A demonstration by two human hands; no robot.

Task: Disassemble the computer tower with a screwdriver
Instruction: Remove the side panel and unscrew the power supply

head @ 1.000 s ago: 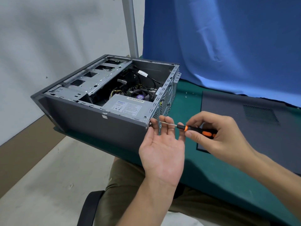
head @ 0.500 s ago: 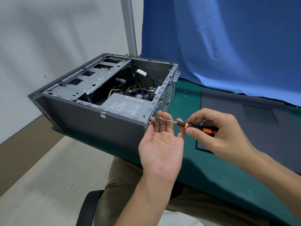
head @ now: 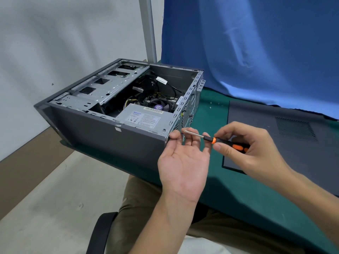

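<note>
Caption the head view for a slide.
Right hand holds a screwdriver at the open computer tower, left hand open palm-up beside it.

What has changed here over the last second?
The right hand tipped the screwdriver, so its tip rose a little by the tower's rear corner. Nothing was taken or let go. The left hand stays open, palm up, under the tip; the tower has not moved.
</note>
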